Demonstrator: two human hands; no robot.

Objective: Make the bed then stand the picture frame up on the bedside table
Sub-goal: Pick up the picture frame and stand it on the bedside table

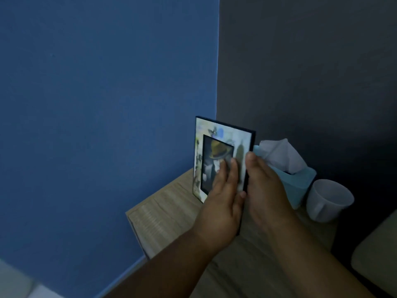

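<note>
The picture frame is upright, tilted a little, above the far part of the wooden bedside table, near the wall corner. Its front is pale and patterned with a dark edge, and it holds a photo with a yellow hat. My left hand lies flat against the frame's front, fingers spread over the photo. My right hand is against the frame's right edge and back, thumb at the side. Whether the frame's lower edge touches the table is hidden by my hands.
A light blue tissue box with a white tissue sticking out stands just right of the frame. A white mug sits to its right. Blue wall on the left, dark grey wall behind. A pale cushioned edge shows at lower right.
</note>
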